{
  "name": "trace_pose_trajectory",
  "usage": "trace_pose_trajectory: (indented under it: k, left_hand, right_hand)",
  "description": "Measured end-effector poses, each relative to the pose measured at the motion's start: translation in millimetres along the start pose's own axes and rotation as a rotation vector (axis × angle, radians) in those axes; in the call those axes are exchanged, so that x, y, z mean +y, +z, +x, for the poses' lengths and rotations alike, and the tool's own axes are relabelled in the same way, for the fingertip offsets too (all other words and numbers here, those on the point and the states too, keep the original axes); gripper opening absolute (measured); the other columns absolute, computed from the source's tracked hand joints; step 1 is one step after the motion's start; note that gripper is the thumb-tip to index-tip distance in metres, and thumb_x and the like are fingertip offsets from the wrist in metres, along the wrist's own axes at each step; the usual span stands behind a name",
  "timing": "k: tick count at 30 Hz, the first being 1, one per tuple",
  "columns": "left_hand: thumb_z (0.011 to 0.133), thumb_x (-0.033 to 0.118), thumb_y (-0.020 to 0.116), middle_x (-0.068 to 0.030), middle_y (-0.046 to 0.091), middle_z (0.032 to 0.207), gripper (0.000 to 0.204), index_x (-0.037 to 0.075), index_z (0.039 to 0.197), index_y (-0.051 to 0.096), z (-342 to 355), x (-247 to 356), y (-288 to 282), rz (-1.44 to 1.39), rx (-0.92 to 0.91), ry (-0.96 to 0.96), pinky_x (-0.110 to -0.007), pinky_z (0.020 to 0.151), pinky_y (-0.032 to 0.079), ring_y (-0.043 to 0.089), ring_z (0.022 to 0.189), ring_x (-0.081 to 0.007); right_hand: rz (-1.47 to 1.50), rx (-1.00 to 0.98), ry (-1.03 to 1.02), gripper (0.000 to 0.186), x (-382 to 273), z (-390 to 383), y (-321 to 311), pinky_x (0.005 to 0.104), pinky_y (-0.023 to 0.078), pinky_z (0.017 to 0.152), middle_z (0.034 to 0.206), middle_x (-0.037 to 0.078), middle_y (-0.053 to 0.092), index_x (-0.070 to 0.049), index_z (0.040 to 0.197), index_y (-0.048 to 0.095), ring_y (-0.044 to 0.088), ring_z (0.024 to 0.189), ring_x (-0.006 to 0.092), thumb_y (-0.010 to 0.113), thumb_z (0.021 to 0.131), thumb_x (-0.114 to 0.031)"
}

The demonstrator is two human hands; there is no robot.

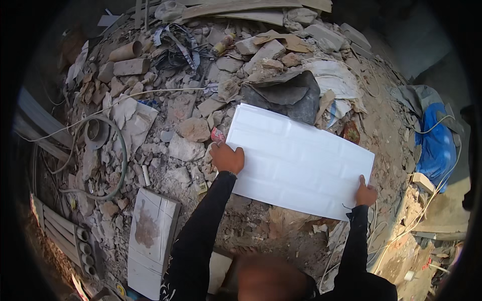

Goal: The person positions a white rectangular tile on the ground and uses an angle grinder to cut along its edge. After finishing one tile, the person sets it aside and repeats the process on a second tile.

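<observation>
White panel (298,163), rectangular and brick-embossed, is held over jagged rubble (183,148).

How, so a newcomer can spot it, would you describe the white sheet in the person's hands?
Start at the big rubble heap, then find the person's left hand and right hand. Between them is the white sheet, held at its left and right edges. Unlike the crumpled white sack beyond it, it is broad and nearly flat, with a faint brick-like pattern.
</observation>
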State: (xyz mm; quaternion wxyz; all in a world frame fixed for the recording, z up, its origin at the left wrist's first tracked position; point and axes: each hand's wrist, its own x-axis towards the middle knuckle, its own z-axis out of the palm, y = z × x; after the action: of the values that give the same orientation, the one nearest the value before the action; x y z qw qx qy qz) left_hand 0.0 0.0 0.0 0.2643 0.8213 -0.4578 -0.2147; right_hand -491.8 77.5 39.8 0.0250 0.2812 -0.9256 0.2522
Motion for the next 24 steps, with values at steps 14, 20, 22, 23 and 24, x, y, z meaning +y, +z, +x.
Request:
trace_pose_trajectory:
  k: [14,20,22,23,24]
  left_hand:
    - [0.079,0.021,0.077,-0.0243,0.046,0.135,0.065,-0.011,0.130,0.050,-57,-5,-134,-0.230,0.011,-0.293,-0.059,0.096,0.047,0.044,0.131,-0.0400]
    - [0.086,0.039,0.072,-0.0359,0.061,0.114,0.062,-0.018,0.105,0.060,-159,-164,-286,0.038,0.155,-0.271,-0.052,0.097,0.048,0.060,0.108,-0.0461]
    - [0.086,0.038,0.074,-0.0320,0.068,0.099,0.058,-0.015,0.103,0.062,-217,-219,-326,0.019,0.229,-0.460,-0.045,0.084,0.053,0.069,0.095,-0.0410]
    - [0.086,0.040,0.073,-0.0365,0.062,0.116,0.063,-0.018,0.107,0.058,-249,-247,-345,-0.127,0.165,-0.604,-0.048,0.095,0.050,0.063,0.109,-0.0453]
    - [0.086,0.037,0.075,-0.0338,0.065,0.109,0.057,-0.016,0.103,0.059,-283,-270,-352,-0.179,0.293,-0.652,-0.048,0.093,0.050,0.065,0.106,-0.0439]
  right_hand:
    - [0.411,-0.401,-0.066,0.066,-52,-52,-4,0.0380,0.049,0.069,0.085,0.009,0.064,0.006,0.092,0.063,0.058,0.073,0.0210,0.072,0.089,-0.060]
    - [0.532,-0.712,-0.378,0.056,-170,-129,-61,0.0309,0.043,0.065,0.082,0.003,0.054,0.000,0.087,0.057,0.049,0.072,0.0143,0.076,0.090,-0.053]
    - [0.576,-0.828,-0.491,0.053,-202,-172,-51,0.0285,0.041,0.064,0.081,0.002,0.051,-0.002,0.085,0.055,0.045,0.071,0.0121,0.077,0.090,-0.051]
    - [0.596,-0.845,-0.543,0.054,-220,-200,-39,0.0280,0.037,0.064,0.082,0.000,0.047,0.000,0.092,0.054,0.042,0.074,0.0115,0.078,0.090,-0.048]
    - [0.678,-0.867,-0.662,0.056,-232,-235,-24,0.0269,0.036,0.066,0.081,-0.001,0.042,0.000,0.096,0.052,0.039,0.075,0.0109,0.079,0.089,-0.048]
